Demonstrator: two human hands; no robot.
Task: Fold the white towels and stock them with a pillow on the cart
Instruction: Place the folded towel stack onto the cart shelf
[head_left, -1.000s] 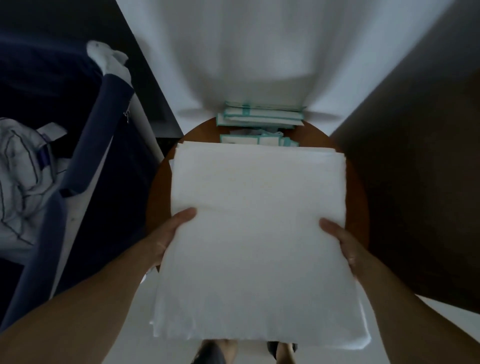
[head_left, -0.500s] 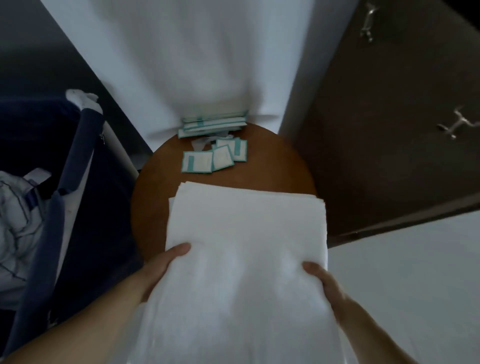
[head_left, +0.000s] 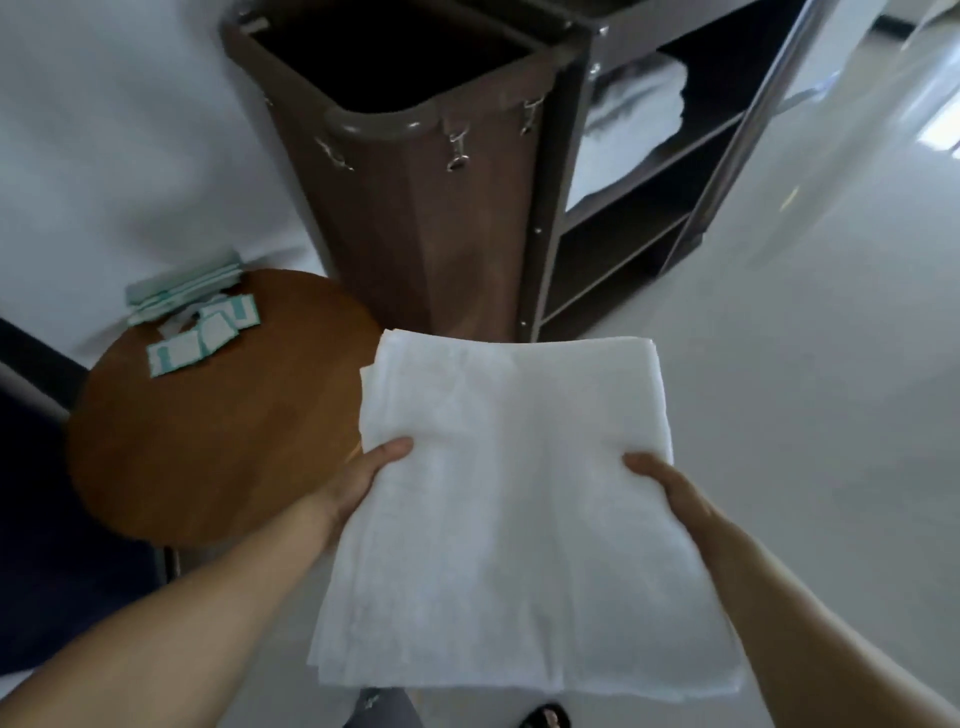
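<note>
Head view: a person's two forearms reach forward, carrying a folded white towel over a pale floor.
Towel (head_left: 519, 509): a flat, layered white square held level in the air, at the centre of the picture toward 6 o'clock; its far edge lies just short of the cart's base, its left edge overlaps the round table's rim as seen from above.
Left hand (head_left: 358, 478): at the towel's left edge, about 9 o'clock of the towel; thumb lies on top, the other fingers are tucked underneath out of sight, so it grips the cloth.
Right hand (head_left: 670, 491): at the towel's right edge, about 3 o'clock of the towel; thumb on top, fingers hidden below, gripping likewise.
Hands together or apart: well apart, one on each side.
Cart (head_left: 613, 171): brown, at 12 to 1 o'clock, with open shelves.
Laundry bag (head_left: 415, 171): a brown bag clipped to the cart's left end, its mouth open and dark inside.
Shelf linen (head_left: 634, 109): white folded cloth on an upper shelf; blurred.
Table (head_left: 218, 415): round, brown wood, at 9 o'clock.
Packets (head_left: 202, 332): small white and teal sachets, scattered at the table's far edge, around 10 o'clock.
Floor (head_left: 805, 338): glossy, pale, to the right.
</note>
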